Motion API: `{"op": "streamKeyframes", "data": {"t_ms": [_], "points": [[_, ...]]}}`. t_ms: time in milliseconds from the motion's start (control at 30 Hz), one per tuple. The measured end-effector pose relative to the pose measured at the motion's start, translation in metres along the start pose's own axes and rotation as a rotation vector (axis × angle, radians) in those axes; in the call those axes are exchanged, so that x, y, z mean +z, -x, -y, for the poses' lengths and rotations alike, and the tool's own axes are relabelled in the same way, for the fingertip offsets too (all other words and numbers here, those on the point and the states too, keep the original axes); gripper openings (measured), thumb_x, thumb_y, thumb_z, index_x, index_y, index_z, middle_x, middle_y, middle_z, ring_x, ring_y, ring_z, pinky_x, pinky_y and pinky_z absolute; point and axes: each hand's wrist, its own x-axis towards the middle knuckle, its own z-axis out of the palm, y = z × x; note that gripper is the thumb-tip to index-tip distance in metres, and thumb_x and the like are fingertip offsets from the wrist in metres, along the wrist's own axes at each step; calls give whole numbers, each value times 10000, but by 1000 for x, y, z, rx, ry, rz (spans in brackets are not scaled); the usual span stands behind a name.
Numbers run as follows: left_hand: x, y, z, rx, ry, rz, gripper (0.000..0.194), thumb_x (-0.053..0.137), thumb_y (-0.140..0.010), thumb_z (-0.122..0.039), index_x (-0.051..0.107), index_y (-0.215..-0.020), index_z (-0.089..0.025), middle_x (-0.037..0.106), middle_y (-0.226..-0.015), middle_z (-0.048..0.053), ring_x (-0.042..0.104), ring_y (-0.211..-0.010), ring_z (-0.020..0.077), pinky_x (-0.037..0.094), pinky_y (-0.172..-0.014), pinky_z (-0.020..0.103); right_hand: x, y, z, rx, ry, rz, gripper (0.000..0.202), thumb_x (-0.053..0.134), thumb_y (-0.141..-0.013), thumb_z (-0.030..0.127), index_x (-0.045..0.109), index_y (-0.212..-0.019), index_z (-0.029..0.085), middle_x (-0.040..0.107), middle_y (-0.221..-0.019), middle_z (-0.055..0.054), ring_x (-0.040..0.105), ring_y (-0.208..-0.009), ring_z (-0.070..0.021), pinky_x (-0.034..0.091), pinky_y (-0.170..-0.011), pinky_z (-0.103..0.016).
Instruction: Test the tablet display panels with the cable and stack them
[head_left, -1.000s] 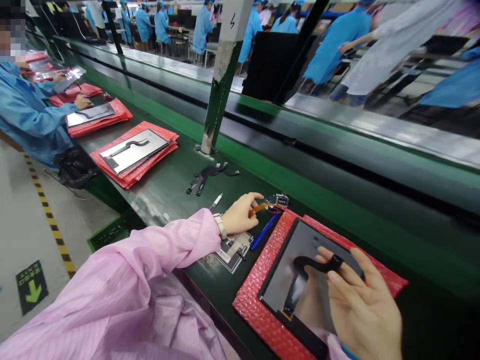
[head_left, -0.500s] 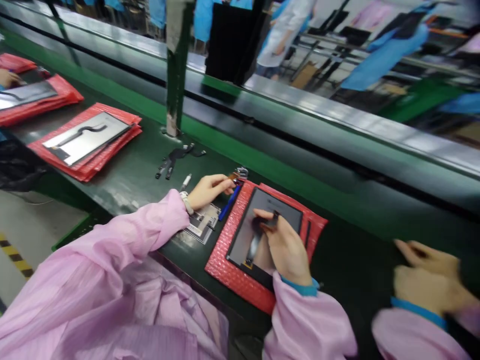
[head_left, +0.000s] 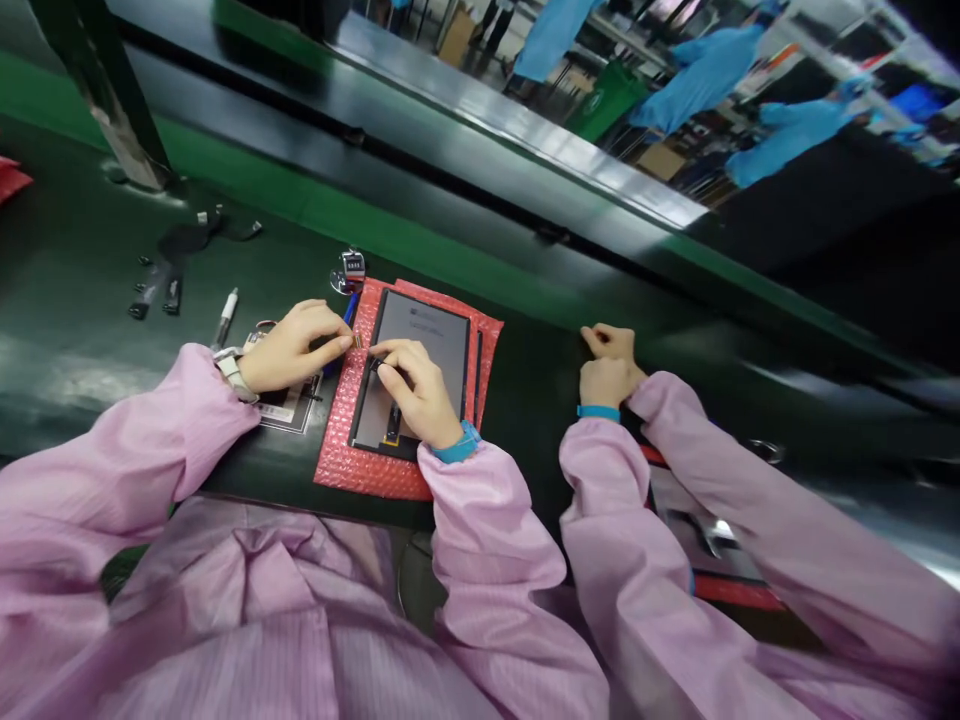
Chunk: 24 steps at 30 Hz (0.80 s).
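Observation:
A dark grey display panel (head_left: 435, 345) lies on red bubble wrap (head_left: 337, 445) in front of me, with a black flex cable (head_left: 394, 418) on it. My right hand (head_left: 424, 395) is over the panel, its thumb and forefinger closed on the upper end of the cable. Just left of it, my left hand (head_left: 300, 345) pinches a small gold-brown piece (head_left: 358, 341) over the wrap's left edge. Under my left wrist lies a flat part with a white label (head_left: 289, 408). A blue tool (head_left: 350, 310) shows partly behind my left fingers.
A metal counter (head_left: 352, 266) stands above the wrap. Left are a white pen (head_left: 227, 312) and several black flex cables (head_left: 169, 265). A green post (head_left: 127, 130) rises behind. At right are a co-worker's hands (head_left: 609, 365) and another panel (head_left: 682, 500).
The view has swung right, bringing more of the co-worker's arms into sight. My left hand has come over the wrap's edge, close to my right hand, which has moved toward the panel's left side.

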Motion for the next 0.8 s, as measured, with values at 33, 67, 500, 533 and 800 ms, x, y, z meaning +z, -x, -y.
{"op": "streamKeyframes", "data": {"t_ms": [33, 67, 500, 533, 800], "points": [[1, 0, -1, 26, -26, 27, 406, 419, -1002, -460, 654, -866, -158, 670, -861, 35, 596, -867, 177, 319, -1158, 471, 0, 0, 0, -48, 14, 8, 313, 516, -1005, 478, 637, -870, 222, 698, -1149, -74, 602, -1121, -239, 480, -1016, -441], [3, 0, -1, 47, -39, 56, 390, 407, -1003, -439, 646, -866, -162, 658, -857, 30, 583, -872, 178, 278, -1177, 477, 1, 1, 0, -97, 29, 11, 332, 495, -1009, 477, 604, -817, 228, 706, -1119, -73, 599, -1102, -243, 471, -1002, -442], [17, 4, -2, 55, -17, 176, 373, 401, -1015, -390, 656, -863, -164, 669, -804, 34, 529, -784, 174, 277, -972, 410, 1, 3, -5, -220, 193, 14, 208, 507, -981, 257, 524, -776, 229, 695, -1082, -81, 574, -1047, -231, 443, -964, -430], [17, 4, -2, 53, -13, 176, 373, 406, -1014, -394, 657, -862, -164, 669, -803, 33, 529, -784, 173, 275, -973, 410, 1, 3, -5, -223, 196, 16, 208, 510, -981, 252, 525, -775, 227, 695, -1082, -83, 572, -1052, -232, 443, -967, -429], [18, 5, -2, 105, -28, 139, 322, 418, -1013, -329, 654, -867, -166, 664, -797, 23, 528, -791, 174, 267, -988, 402, 0, 5, -6, -199, 181, 46, 209, 507, -994, 263, 547, -794, 220, 688, -1127, -78, 557, -1096, -230, 431, -1014, -428]]}}
